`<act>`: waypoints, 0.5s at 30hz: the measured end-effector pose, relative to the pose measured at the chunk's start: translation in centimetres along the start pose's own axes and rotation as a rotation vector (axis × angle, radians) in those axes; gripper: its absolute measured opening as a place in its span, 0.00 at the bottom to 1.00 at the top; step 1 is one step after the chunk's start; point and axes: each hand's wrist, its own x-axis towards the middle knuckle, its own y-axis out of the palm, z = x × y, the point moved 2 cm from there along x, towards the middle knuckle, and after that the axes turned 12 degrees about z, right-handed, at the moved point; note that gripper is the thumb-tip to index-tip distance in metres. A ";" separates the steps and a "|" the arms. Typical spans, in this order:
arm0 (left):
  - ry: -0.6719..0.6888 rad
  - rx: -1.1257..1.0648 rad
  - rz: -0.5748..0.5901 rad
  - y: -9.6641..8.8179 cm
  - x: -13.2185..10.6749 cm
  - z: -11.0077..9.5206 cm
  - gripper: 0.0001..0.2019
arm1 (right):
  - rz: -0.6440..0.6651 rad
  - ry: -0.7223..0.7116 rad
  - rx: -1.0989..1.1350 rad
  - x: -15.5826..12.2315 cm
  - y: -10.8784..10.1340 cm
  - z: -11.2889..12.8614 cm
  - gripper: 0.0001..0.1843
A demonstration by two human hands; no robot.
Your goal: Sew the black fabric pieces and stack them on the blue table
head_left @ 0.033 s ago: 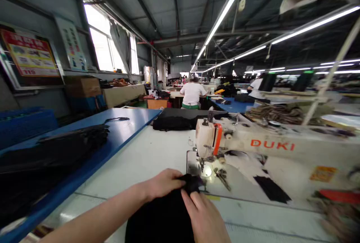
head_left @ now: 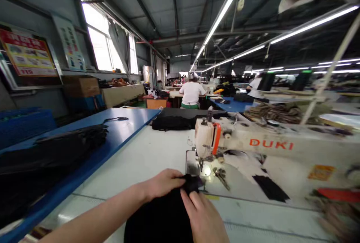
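A piece of black fabric [head_left: 159, 216] is gripped by both hands at its upper edge, in front of the sewing machine. My left hand [head_left: 165, 183] pinches the edge from the left, thumb and fingers closed on it. Close beside it, my right hand [head_left: 204, 213] also grips the fabric, its fingers pressed on the edge from the right. The folded top of the cloth lies just short of the needle area of the white sewing machine [head_left: 270, 141], where a small lamp shines on the metal plate. How the fabric is folded under the fingers is hard to see.
Small black fabric pieces [head_left: 271, 188] lie on the machine bed at right. Folded black cloth [head_left: 174, 123] sits behind the machine's work surface. On the left, a blue table [head_left: 135, 117] bears a black fabric pile [head_left: 70, 149]. A person in a white shirt [head_left: 192, 92] sits farther ahead.
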 end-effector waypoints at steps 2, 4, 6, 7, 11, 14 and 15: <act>0.057 0.001 0.020 0.1 -0.1 -0.9 0.17 | 0.009 0.020 0.001 0.1 0.1 -0.1 0.29; 0.098 0.064 0.018 0.4 0.2 -1.4 0.16 | 0.025 0.041 0.018 0.5 0.0 0.1 0.27; 0.088 0.205 -0.031 0.6 0.8 -1.5 0.13 | 0.063 0.068 0.049 0.9 -0.2 0.6 0.26; 0.072 0.295 -0.073 0.6 1.3 -1.5 0.11 | 0.094 0.076 0.071 1.0 -0.4 0.9 0.26; 0.101 0.592 -0.109 -0.3 3.0 -1.3 0.11 | 0.161 -0.017 0.293 0.6 -1.8 1.0 0.26; 0.146 0.718 -0.061 -1.3 3.9 -1.1 0.12 | 0.113 -0.057 0.465 -0.7 -3.5 -2.5 0.22; 0.151 0.741 -0.061 -1.5 4.2 -1.0 0.12 | 0.088 -0.010 0.469 -1.0 -3.9 -4.7 0.18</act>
